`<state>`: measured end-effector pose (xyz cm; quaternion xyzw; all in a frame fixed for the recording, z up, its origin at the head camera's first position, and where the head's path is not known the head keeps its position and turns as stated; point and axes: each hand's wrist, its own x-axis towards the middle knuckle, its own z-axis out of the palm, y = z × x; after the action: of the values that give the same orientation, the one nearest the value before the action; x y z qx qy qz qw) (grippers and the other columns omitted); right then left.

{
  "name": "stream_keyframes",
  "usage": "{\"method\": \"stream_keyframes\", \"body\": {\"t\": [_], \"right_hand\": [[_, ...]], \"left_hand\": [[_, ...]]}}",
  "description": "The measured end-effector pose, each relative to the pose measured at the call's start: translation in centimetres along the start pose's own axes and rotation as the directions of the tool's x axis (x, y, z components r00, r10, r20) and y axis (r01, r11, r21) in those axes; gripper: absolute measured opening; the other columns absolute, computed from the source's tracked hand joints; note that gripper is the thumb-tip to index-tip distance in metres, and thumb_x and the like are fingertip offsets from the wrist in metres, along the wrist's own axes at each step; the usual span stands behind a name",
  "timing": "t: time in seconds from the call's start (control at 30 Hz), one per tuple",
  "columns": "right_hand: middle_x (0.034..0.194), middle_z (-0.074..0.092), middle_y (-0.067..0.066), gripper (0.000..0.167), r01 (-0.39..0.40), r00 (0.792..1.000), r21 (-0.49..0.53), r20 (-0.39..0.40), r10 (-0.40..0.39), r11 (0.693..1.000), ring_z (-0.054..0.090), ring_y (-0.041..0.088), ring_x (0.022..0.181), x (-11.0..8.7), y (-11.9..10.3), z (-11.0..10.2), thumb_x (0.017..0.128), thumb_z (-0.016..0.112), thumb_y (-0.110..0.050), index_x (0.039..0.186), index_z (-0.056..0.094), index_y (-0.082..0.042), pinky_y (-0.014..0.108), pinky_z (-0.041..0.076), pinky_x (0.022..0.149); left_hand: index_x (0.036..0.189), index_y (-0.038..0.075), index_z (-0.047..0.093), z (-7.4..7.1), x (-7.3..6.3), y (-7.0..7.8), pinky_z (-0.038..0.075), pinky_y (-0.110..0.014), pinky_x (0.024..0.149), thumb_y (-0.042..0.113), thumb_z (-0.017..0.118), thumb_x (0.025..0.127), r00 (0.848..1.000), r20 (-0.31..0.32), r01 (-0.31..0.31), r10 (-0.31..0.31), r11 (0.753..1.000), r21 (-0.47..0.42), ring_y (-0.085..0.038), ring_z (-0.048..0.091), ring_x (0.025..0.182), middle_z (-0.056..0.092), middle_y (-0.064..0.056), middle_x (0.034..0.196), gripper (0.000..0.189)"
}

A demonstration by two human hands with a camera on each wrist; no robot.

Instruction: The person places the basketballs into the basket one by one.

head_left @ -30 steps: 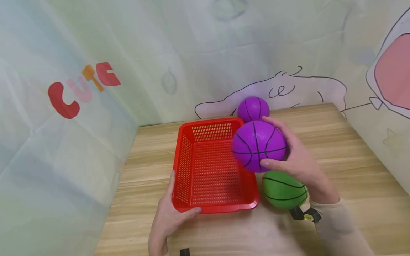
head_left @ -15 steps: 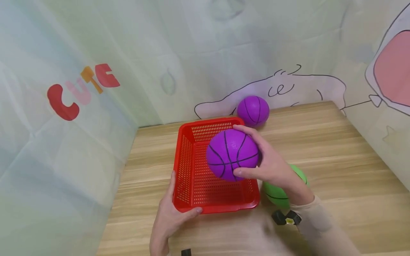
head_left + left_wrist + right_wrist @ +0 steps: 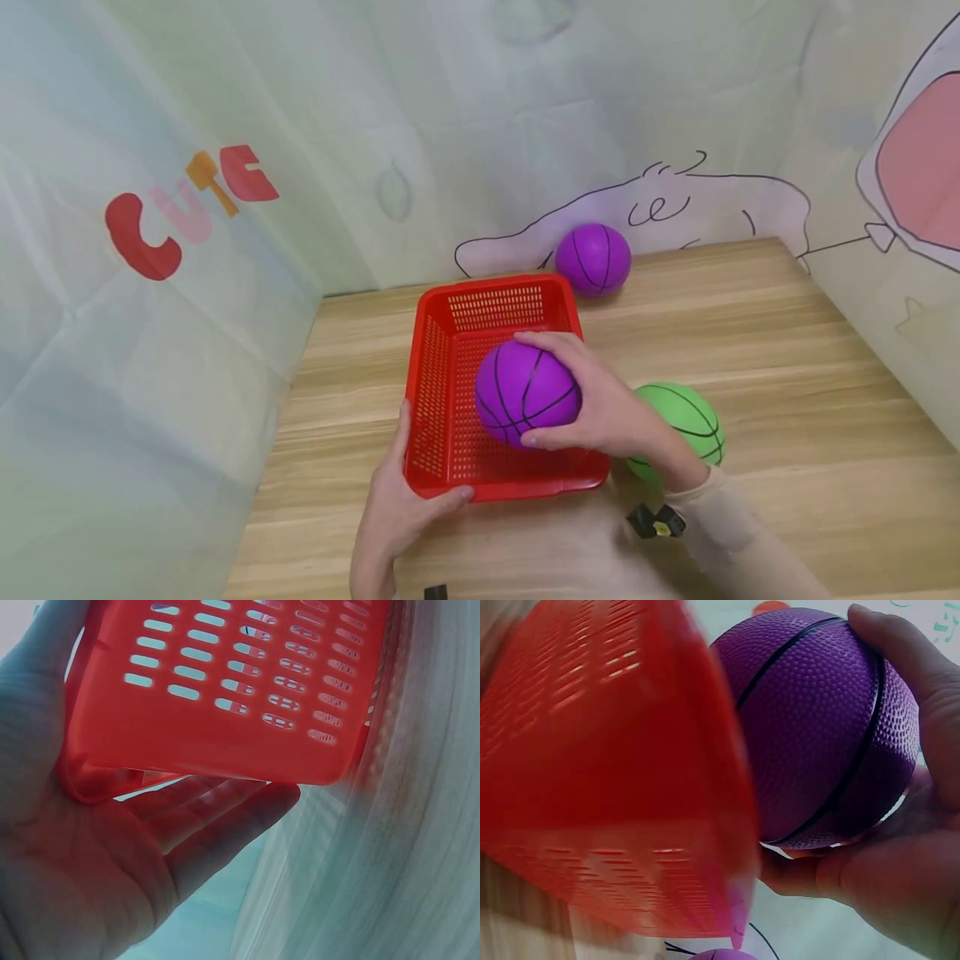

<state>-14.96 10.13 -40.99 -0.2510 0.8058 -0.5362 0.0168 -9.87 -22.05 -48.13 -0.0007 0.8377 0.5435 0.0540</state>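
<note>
Your left hand (image 3: pixel 397 510) is clamped on the near left corner of the red basket (image 3: pixel 517 490), thumb over the rim and fingers along the outside, a hold that probably steadies it on the worktop (image 3: pixel 795 358). Your right hand (image 3: pixel 600 414) is curled round a purple ball (image 3: pixel 519 393), its thumb and fingers on different sides of it; that spread suits something round, too wide to pinch. You have this ball over the basket's mouth, though whether it touches the bottom you cannot tell. A green ball (image 3: pixel 686 417) sits just beside the basket's right side, partly behind your wrist, and another purple ball (image 3: pixel 594 260) lies by the far right corner, near the wall. The held ball looks round and full, with black curved lines and a pebbled skin; the basket has slotted walls and a flared rim.
</note>
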Motion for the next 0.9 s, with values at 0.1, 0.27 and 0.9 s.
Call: {"method": "stream_keyframes", "body": {"t": [0.1, 0.27, 0.9], "right_hand": [[0.164, 0.043, -0.007, 0.111, 0.001, 1.0, -0.043, 0.014, -0.001, 0.999, 0.06, 0.027, 0.138, 0.0, 0.3, 0.4, 0.075, 0.106, -0.04, 0.166, 0.043, -0.048, 0.045, 0.065, 0.099], [0.165, 0.039, -0.004, 0.108, 0.009, 0.998, -0.108, 0.056, -0.003, 0.994, 0.063, 0.027, 0.134, -0.1, 0.5, 1.2, 0.075, 0.105, -0.037, 0.165, 0.046, -0.044, 0.04, 0.066, 0.096], [0.158, 0.05, 0.011, 0.083, 0.095, 0.985, -0.397, 0.171, -0.028, 0.913, 0.054, 0.03, 0.143, -0.8, 1.2, 2.7, 0.082, 0.101, -0.036, 0.154, 0.06, -0.025, 0.059, 0.043, 0.114]], "left_hand": [[0.179, 0.039, 0.007, 0.0, 0.0, 0.1, 0.053, -0.053, 0.119, 0.03, 0.105, 0.079, 1.0, -0.004, -0.01, 0.01, 1.0, -0.006, -0.036, 0.043, 0.16, 0.028, -0.003, 0.183, 0.141], [0.179, 0.039, 0.007, 0.0, 0.0, 0.0, 0.055, -0.052, 0.117, 0.03, 0.104, 0.08, 1.0, -0.001, -0.014, 0.014, 1.0, -0.012, -0.036, 0.042, 0.16, 0.027, -0.002, 0.184, 0.14], [0.181, 0.033, 0.005, 0.1, -0.1, 0.0, 0.049, -0.057, 0.122, 0.034, 0.105, 0.078, 1.0, -0.005, 0.0, 0.0, 1.0, 0.009, -0.037, 0.042, 0.16, 0.027, -0.004, 0.184, 0.143]]}}
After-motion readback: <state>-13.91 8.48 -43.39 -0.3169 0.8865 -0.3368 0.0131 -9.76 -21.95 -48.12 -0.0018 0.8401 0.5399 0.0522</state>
